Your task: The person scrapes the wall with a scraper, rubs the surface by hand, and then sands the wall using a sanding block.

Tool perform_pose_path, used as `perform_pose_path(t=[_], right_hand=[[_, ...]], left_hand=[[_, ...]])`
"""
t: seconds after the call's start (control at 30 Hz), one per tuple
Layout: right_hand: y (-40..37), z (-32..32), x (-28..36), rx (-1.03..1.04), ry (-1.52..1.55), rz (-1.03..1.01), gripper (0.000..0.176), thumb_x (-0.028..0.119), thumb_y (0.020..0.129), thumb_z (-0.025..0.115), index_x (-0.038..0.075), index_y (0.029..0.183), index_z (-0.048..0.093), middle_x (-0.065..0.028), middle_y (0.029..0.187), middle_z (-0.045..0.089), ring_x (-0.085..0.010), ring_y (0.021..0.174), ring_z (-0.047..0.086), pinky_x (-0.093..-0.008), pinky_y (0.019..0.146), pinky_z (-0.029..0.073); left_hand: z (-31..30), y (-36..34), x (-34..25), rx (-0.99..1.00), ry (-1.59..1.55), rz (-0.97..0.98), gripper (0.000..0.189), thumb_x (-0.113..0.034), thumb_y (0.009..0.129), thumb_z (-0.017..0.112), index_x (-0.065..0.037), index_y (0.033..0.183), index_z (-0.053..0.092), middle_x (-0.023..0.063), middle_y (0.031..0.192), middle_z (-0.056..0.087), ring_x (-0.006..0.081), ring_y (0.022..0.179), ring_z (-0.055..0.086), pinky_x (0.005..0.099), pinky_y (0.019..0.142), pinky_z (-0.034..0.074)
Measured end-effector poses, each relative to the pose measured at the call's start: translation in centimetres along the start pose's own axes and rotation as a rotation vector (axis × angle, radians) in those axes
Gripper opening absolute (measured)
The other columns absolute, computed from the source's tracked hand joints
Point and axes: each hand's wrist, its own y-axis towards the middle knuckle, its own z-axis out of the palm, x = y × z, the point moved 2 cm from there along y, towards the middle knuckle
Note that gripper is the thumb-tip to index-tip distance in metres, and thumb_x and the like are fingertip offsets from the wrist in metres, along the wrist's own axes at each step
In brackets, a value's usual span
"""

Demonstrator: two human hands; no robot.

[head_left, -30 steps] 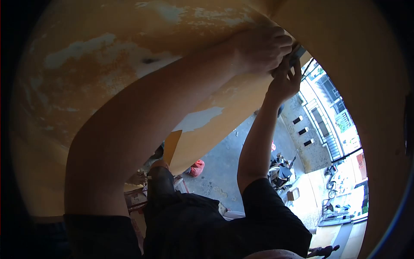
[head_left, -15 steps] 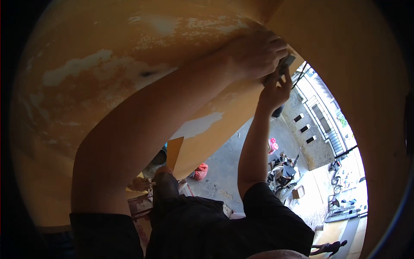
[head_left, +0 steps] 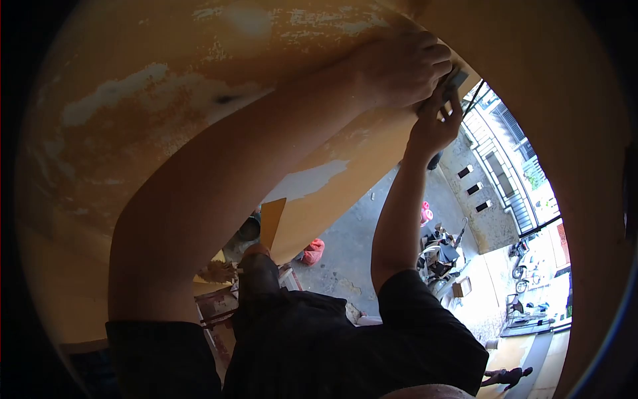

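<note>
My left hand [head_left: 407,72] is raised at the upper edge of the orange-painted wall [head_left: 372,156], its fingers curled. Whatever sits in those fingers is hidden from view. Just below and to the right, my right hand [head_left: 435,132] grips a dark tool with a flat grey end [head_left: 456,80]. The fingers cover most of the tool, so its exact kind cannot be made out. Whitish patches [head_left: 312,181] and scraped areas mark the wall beneath my left forearm.
An orange underside or beam [head_left: 538,73] curves along the right. Far below lie a concrete floor [head_left: 352,226], a red bag [head_left: 313,251] and a pile of scrap [head_left: 442,253]. My knee is above a reddish, paint-stained support [head_left: 216,312]. Another person [head_left: 510,377] is at lower right.
Both hands have shifted slightly up and to the right along the wall's edge, the dark tool moving with them. My grip looks the same.
</note>
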Motion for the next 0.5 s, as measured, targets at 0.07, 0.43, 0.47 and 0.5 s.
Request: perform_pose_path(t=[0.07, 0.43, 0.47, 0.5], right_hand=[[-1.4, -0.4, 0.6, 0.026, -0.092, -0.038, 0.043, 0.019, 0.086, 0.072, 0.0, 0.122, 0.06, -0.0117, 0.109, 0.067, -0.0214, 0.09, 0.067, -0.028, 0.067, 0.057], [-1.0, 0.0, 1.3, 0.052, -0.093, -0.101, 0.039, 0.013, 0.087, 0.071, -0.006, 0.118, 0.058, -0.0125, 0.112, 0.065, -0.0211, 0.087, 0.067, -0.0276, 0.065, 0.057], [-0.3, 0.3, 1.1, 0.056, 0.074, -0.035, 0.037, 0.014, 0.087, 0.07, -0.004, 0.116, 0.059, -0.0124, 0.111, 0.065, -0.0208, 0.084, 0.067, -0.0263, 0.063, 0.057], [0.2, 0.3, 1.6, 0.06, 0.064, -0.032, 0.037, 0.014, 0.087, 0.07, -0.004, 0.116, 0.059, -0.0124, 0.111, 0.065, -0.0208, 0.084, 0.067, -0.0263, 0.063, 0.057]], left_hand=[[-0.1, 0.0, 0.3, -0.022, -0.039, 0.001, 0.019, -0.029, 0.08, 0.063, -0.016, 0.074, 0.075, -0.0078, 0.095, 0.061, 0.0132, 0.108, 0.05, 0.0305, 0.096, 0.041], [0.2, 0.1, 0.2, 0.001, -0.041, -0.023, 0.018, -0.031, 0.08, 0.066, -0.016, 0.08, 0.076, -0.0095, 0.103, 0.062, 0.0126, 0.109, 0.049, 0.0304, 0.097, 0.04], [0.1, 0.0, 0.1, 0.005, -0.048, -0.029, 0.018, -0.031, 0.08, 0.066, -0.016, 0.08, 0.076, -0.0095, 0.103, 0.062, 0.0126, 0.109, 0.049, 0.0304, 0.097, 0.04], [0.0, -0.2, 0.1, 0.021, -0.032, -0.011, 0.017, -0.03, 0.079, 0.066, -0.017, 0.079, 0.076, -0.0098, 0.103, 0.062, 0.0124, 0.11, 0.049, 0.03, 0.097, 0.04]])
